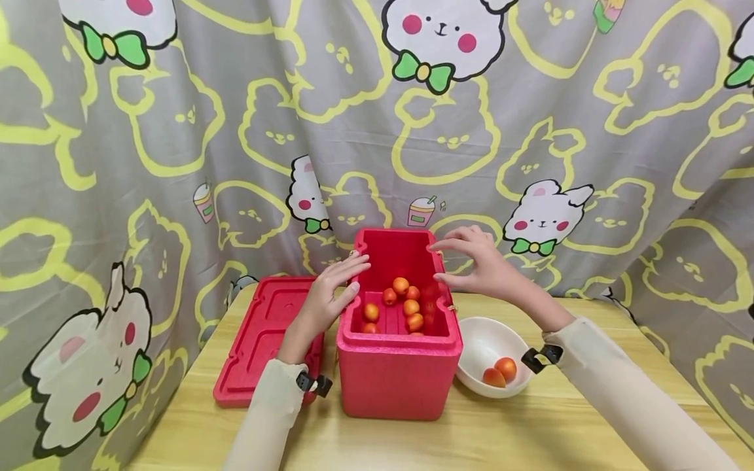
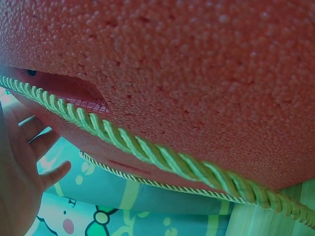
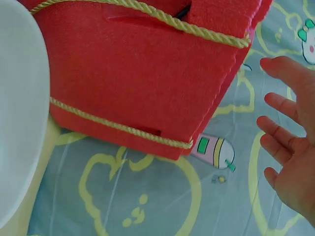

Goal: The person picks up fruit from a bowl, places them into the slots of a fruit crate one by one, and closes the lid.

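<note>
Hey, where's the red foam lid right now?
In the head view, the red foam lid lies flat on the wooden table, on the left side, right beside the open red foam box and under the left hand's forearm.

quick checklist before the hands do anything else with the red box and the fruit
1. Red foam box open, lid lying flat to its left: ok.
2. Fruit settled inside the box: ok.
3. Left hand empty, fingers straight at the left rim: ok.
4. Right hand empty, fingers spread by the right rim: ok.
5. White bowl upright, two fruits left in it: ok.
6. Firm contact of the hands on the box walls: cannot tell.
</note>
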The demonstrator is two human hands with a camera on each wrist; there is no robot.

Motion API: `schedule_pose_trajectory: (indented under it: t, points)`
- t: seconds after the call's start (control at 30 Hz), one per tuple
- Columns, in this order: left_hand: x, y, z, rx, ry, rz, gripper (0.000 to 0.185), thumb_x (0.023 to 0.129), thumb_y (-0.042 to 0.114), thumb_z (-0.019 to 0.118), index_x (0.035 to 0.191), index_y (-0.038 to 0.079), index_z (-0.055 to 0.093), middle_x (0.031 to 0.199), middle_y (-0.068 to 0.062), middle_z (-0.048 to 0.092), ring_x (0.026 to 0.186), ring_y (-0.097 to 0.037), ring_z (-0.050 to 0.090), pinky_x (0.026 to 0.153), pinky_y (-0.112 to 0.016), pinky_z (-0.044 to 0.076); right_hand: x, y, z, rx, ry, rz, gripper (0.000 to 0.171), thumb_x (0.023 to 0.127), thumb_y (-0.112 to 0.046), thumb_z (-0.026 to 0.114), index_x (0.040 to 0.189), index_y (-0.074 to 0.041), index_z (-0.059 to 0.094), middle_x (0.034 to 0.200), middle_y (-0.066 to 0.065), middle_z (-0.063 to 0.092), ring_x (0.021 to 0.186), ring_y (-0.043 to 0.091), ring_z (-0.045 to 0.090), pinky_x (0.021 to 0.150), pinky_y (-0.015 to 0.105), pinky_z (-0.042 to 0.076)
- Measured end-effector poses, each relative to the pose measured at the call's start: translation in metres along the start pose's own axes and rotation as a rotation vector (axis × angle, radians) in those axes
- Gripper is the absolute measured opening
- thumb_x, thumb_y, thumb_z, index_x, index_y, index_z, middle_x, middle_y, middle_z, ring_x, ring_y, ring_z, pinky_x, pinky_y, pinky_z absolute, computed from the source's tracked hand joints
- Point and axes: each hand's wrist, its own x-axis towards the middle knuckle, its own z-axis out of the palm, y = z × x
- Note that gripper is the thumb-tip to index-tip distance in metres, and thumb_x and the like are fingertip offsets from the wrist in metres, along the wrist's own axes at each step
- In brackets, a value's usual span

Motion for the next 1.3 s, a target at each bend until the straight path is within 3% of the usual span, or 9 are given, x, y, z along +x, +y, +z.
schedule_pose_trajectory:
  t: [0.17, 0.37, 0.5, 0.77, 0.97, 1.1, 1.3]
  points:
    - [0.002, -0.001, 0.000, 0.001, 0.005, 0.006, 0.048, 0.099, 0.032, 0.056, 0.141, 0.011, 0.061, 0.152, -0.004, 0.055, 0.148, -0.026, 0.043, 0.119, -0.061, 0.034, -0.016, 0.018, -0.008, 0.070, 0.024, 0.057, 0.048, 0.072, -0.014, 0.091, 0.118, -0.016, 0.074, 0.116, 0.007, 0.064, 0.112, 0.022, 0.051, 0.092, 0.050, 0.041]
    - [0.002, -0.001, 0.000, 0.000, 0.008, 0.002, 0.048, 0.099, 0.033, 0.056, 0.141, 0.010, 0.061, 0.153, -0.005, 0.055, 0.149, -0.027, 0.042, 0.119, -0.062, 0.034, -0.041, 0.035, -0.013, 0.108, -0.053, 0.202, 0.045, 0.078, -0.021, 0.089, 0.120, -0.021, 0.073, 0.120, 0.004, 0.065, 0.116, 0.018, 0.050, 0.091, 0.051, 0.049]
    - [0.003, -0.001, -0.001, 0.000, 0.012, 0.000, 0.047, 0.099, 0.032, 0.056, 0.142, 0.013, 0.061, 0.153, -0.003, 0.055, 0.149, -0.025, 0.042, 0.120, -0.060, 0.034, -0.059, 0.047, -0.010, 0.098, -0.110, 0.246, 0.043, 0.078, -0.025, 0.089, 0.119, -0.023, 0.074, 0.119, 0.000, 0.066, 0.113, 0.016, 0.049, 0.088, 0.046, 0.048]
    - [0.004, -0.002, -0.002, 0.007, 0.003, -0.009, 0.047, 0.099, 0.032, 0.056, 0.143, 0.017, 0.061, 0.153, -0.003, 0.054, 0.149, -0.024, 0.042, 0.120, -0.060, 0.033, -0.092, 0.066, 0.005, 0.116, -0.254, 0.210, 0.038, 0.077, -0.030, 0.090, 0.112, -0.023, 0.075, 0.110, -0.008, 0.071, 0.106, 0.015, 0.057, 0.091, 0.046, 0.047]
    - [0.004, -0.003, -0.002, 0.005, -0.003, -0.013, 0.047, 0.098, 0.031, 0.056, 0.142, 0.015, 0.061, 0.153, -0.002, 0.054, 0.150, -0.022, 0.041, 0.121, -0.059, 0.031, -0.117, 0.073, 0.020, 0.128, -0.355, 0.151, 0.040, 0.074, -0.026, 0.092, 0.108, -0.015, 0.076, 0.103, 0.001, 0.071, 0.097, 0.018, 0.060, 0.084, 0.038, 0.050]
    - [0.003, -0.003, -0.001, -0.001, -0.005, -0.004, 0.048, 0.099, 0.033, 0.055, 0.142, 0.013, 0.061, 0.153, -0.003, 0.054, 0.149, -0.025, 0.042, 0.121, -0.060, 0.031, -0.130, 0.073, 0.025, 0.116, -0.436, 0.157, 0.034, 0.073, -0.021, 0.089, 0.105, -0.017, 0.076, 0.097, 0.001, 0.069, 0.093, 0.022, 0.057, 0.078, 0.039, 0.047]
    - [0.002, -0.003, -0.001, -0.001, -0.006, -0.009, 0.048, 0.099, 0.033, 0.056, 0.141, 0.011, 0.061, 0.153, -0.004, 0.055, 0.148, -0.027, 0.043, 0.120, -0.062, 0.032, -0.139, 0.072, 0.027, 0.089, -0.525, 0.161, 0.032, 0.071, -0.030, 0.091, 0.098, -0.021, 0.077, 0.099, -0.002, 0.070, 0.092, 0.022, 0.055, 0.074, 0.034, 0.041]
